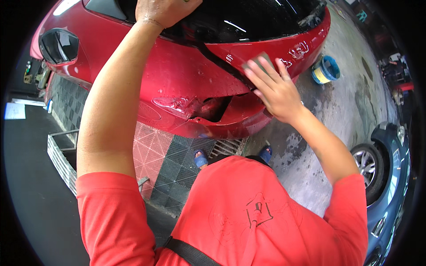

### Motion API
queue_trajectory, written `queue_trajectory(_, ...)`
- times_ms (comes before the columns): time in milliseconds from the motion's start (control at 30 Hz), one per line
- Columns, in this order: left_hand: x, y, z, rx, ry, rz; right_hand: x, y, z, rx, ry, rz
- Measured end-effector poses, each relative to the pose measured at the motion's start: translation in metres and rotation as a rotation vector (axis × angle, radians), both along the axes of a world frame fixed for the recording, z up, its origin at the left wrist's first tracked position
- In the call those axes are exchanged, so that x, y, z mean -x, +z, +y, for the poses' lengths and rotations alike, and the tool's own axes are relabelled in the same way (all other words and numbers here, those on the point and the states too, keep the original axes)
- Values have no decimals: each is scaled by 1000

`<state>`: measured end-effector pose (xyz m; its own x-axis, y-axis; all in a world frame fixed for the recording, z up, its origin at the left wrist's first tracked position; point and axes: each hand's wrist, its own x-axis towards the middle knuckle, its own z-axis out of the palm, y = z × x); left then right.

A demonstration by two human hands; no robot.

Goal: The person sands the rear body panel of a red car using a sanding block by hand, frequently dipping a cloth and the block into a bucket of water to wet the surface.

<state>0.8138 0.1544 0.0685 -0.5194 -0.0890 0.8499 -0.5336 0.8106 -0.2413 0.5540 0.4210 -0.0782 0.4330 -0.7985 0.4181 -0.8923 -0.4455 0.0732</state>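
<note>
A red car (186, 66) stands before me, its surface wet with droplets in places. My right hand (279, 95) lies over a flat grey-brown pad (265, 62), fingers stretched, pressing it to the red body beside a dark gap. Whether the pad is sandpaper or a sponge I cannot tell. My left hand (166, 11) is at the top edge by the dark rear window (257, 20); its fingers are cut off from view. Nearer me, a dark opening (217, 108) shows in the car's corner, next to a light-coloured lamp area (171, 105).
A blue bucket (325, 71) stands on the wet concrete floor at the right. Another car, blue (390, 177), is parked at the far right. Red and dark floor tiles (177, 166) and a drain grate (226, 147) lie below. A metal frame (62, 159) is at the left.
</note>
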Motion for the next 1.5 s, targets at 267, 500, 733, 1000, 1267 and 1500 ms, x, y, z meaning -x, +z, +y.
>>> queue_trajectory(267,-6,-1,1,-42,-11,6,-4,4,3,11,-34,50)
queue_trajectory(500,6,-1,3,-32,-52,9,-70,23,-61,147,-48,-8)
queue_trajectory(733,4,0,1,13,-47,43,-10,-20,24,-12,-237,-120)
queue_trajectory(1000,-7,-11,-15,-15,82,-35,-72,-20,-22,142,-475,-300)
queue_trajectory(1267,-3,-13,-12,-48,69,-77,-133,-9,-36,139,-634,-486)
queue_trajectory(1500,6,-8,-6,-57,10,-72,1,-1,-55,158,-963,-809)
